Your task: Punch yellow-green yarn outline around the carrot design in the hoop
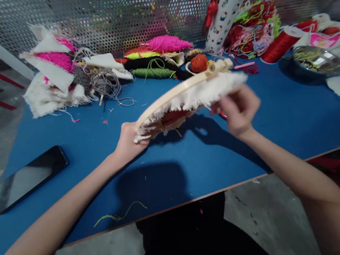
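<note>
A wooden embroidery hoop (pixel 171 95) with white frayed cloth (pixel 206 92) is held tilted above the table, and its underside faces me. Red stitching (pixel 173 119) shows under the cloth. My left hand (pixel 131 142) is closed around the hoop's left edge. At the right side, my right hand (pixel 240 107) has its fingers bent and pinched together against the cloth's edge. Motion blur hides what is between those fingers. A small red object (pixel 222 115) shows just below them, too little of it to name.
A phone (pixel 31 179) lies on the blue table (pixel 92 131) at left, a yellow-green thread (pixel 121 217) at the front. Along the back are cloth scraps (pixel 53 73), pink yarn (pixel 167 44), a tumbler (pixel 225 16), a red thread spool (pixel 281 44) and a metal bowl (pixel 318 61).
</note>
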Tool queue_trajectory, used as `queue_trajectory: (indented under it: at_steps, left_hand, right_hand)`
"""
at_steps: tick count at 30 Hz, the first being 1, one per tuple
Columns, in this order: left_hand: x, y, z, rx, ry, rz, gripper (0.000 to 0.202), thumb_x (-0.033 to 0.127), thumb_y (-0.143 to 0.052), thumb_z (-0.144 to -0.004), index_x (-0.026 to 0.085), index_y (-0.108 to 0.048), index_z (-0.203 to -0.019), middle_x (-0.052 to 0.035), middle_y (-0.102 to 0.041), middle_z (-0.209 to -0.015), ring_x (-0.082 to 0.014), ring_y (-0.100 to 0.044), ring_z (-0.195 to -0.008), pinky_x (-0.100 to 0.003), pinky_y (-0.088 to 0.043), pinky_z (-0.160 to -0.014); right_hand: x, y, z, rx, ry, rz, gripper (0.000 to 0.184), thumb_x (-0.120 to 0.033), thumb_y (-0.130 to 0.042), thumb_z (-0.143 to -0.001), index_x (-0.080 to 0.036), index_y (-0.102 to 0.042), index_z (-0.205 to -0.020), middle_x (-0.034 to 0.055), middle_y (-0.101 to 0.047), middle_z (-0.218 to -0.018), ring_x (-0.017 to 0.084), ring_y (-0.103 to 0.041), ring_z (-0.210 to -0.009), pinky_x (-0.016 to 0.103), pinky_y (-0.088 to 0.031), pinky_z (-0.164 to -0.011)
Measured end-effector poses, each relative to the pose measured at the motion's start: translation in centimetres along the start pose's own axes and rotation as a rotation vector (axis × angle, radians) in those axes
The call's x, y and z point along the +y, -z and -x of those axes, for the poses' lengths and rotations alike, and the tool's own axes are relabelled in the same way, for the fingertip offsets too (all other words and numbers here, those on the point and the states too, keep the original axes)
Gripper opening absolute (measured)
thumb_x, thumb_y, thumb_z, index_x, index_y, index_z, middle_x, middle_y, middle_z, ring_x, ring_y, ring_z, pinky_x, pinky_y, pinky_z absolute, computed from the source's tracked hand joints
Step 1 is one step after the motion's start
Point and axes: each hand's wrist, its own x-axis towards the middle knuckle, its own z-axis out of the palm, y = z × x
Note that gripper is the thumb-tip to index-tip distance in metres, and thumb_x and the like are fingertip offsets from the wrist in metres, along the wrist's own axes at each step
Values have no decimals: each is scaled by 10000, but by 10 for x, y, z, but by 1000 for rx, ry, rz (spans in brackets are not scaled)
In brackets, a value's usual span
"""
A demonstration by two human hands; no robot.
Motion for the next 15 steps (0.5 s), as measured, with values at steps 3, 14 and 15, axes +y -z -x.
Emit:
queue_trajectory:
  at_steps: [3, 14, 15]
  left_hand:
    - [-3, 7, -1, -136, -175, -100, 251, 342, -677, -753, 166, -745, -917, -84, -772, -849, -196, -724, -766, -284, -588, -776]
    - [0, 18, -3, -472, -716, -547, 339, 79, -420, -962, 151, -663, -1187, -177, -615, -1331, -237, -484, -1355, -430, -437, -1124]
    - [0, 18, -4, -477, -744, -572, 337, 71, -421, -961, 144, -664, -1182, -187, -611, -1331, -247, -482, -1353, -429, -438, -1122]
  right_hand:
    - [9, 17, -18, 267, -245, -133, 438, -514, -582, -883, -218, -489, -574, -26, -476, -485, 74, -401, -404, 290, -284, -437]
    - [19, -12, -22, -617, -716, -145, 540, -650, -571, -844, -140, -748, -860, 102, -753, -805, 103, -572, -575, 233, -431, -449]
    - [19, -17, -24, -580, -713, -153, 539, -653, -576, -838, -143, -746, -872, 100, -752, -829, 101, -583, -583, 227, -440, -450]
